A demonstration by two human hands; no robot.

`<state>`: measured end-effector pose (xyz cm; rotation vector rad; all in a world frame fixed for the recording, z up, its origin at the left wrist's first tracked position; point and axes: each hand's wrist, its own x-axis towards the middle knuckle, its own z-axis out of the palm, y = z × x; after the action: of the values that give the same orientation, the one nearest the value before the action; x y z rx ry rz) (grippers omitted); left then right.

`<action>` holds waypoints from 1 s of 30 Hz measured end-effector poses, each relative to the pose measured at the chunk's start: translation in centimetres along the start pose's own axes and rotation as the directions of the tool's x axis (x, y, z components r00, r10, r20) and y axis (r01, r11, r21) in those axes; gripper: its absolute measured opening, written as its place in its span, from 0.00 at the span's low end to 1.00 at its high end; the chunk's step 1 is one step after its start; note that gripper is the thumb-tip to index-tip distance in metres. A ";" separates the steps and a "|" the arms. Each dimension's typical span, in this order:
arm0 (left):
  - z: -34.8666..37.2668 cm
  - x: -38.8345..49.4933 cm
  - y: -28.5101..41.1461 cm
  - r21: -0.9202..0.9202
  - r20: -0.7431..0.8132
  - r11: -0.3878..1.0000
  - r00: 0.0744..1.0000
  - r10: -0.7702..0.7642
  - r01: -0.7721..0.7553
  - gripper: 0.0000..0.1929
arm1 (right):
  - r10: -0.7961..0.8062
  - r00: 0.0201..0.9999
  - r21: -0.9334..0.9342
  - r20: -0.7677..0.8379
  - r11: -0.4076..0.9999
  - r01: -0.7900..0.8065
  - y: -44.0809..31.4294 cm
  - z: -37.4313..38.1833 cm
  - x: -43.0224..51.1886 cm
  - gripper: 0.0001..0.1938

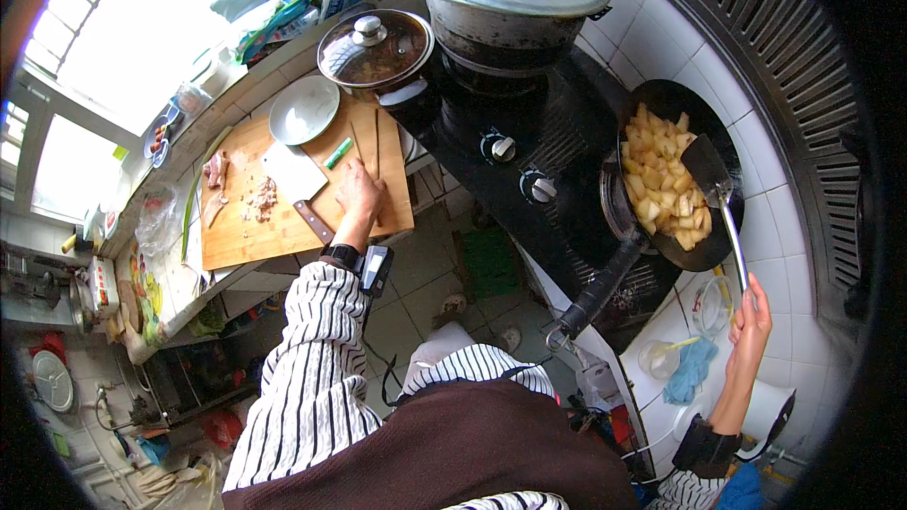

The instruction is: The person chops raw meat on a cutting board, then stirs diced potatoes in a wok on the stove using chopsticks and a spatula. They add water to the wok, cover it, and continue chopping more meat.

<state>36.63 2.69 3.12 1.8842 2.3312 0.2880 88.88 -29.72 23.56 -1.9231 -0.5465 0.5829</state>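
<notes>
My right hand (750, 319) grips the handle of a metal spatula (708, 166), whose dark blade rests against chunks of pale yellow-brown food (662, 177) in a black wok (723, 120). My left hand (360, 191) is low over a wooden cutting board (241, 241), beside a pair of chopsticks (376, 149) and a small green stick-like object (339, 154); whether its fingers grip anything is hidden. Left of that hand lies a cleaver (294, 173) with a brown handle. Chopped meat (262, 200) and larger meat pieces (216, 170) are on the board, with a white plate (305, 110) at its far edge.
On the black gas stove (468, 134) stand a large lidded pot (506, 21) and, at its left, a glass-lidded pan (375, 49). The wok's black handle (602, 283) juts toward me. A blue cloth (691, 368) and a plastic cup (659, 360) lie near my right forearm.
</notes>
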 end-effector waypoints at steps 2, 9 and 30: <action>-0.1 0.3 -0.3 0.018 0.011 0.999 0.999 -0.036 0.036 0.25 | 0.028 0.999 0.045 0.039 0.999 -0.030 0.6 0.2 1.5 0.18; -1.1 0.8 -2.0 0.072 0.260 0.997 0.964 -0.054 0.037 0.21 | 0.089 0.990 -0.219 0.111 0.974 -0.063 2.1 0.5 5.1 0.17; -2.8 -8.0 -2.0 -0.680 0.733 0.208 0.661 0.160 0.703 0.11 | -0.862 0.499 -0.341 0.087 0.445 0.828 -7.0 5.3 -5.1 0.17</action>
<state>35.84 -5.69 5.29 0.6044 1.2714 0.6396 80.77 -26.41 28.82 -1.6579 -1.5154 -0.3126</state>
